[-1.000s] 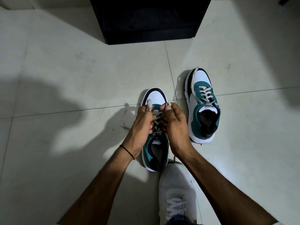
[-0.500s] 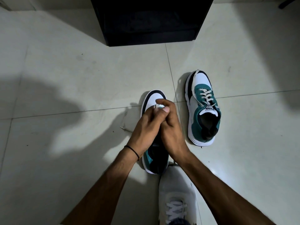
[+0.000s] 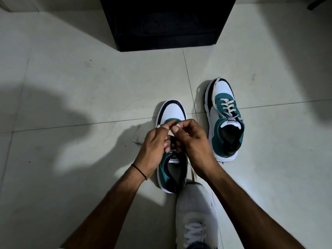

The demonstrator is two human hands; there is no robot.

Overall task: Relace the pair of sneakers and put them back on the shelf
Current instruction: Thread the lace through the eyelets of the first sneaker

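Two white, teal and black sneakers stand on the tiled floor, toes pointing away from me. The left sneaker lies under both hands. My left hand and my right hand meet over its eyelets, each pinching a strand of the pale shoelace. Part of the lace trails past the heel. The right sneaker sits apart, laced, with a loose lace end lying over its toe.
A black shelf unit stands on the floor straight ahead, its inside dark. My own foot in a grey-white shoe rests just behind the left sneaker's heel. A small lace tip or scrap lies on the tile left of my hands.
The hands crossed tightly over the sneaker half a second ago; now they have parted a little and hold the lace strands between the fingertips. Both sneakers stay in place.
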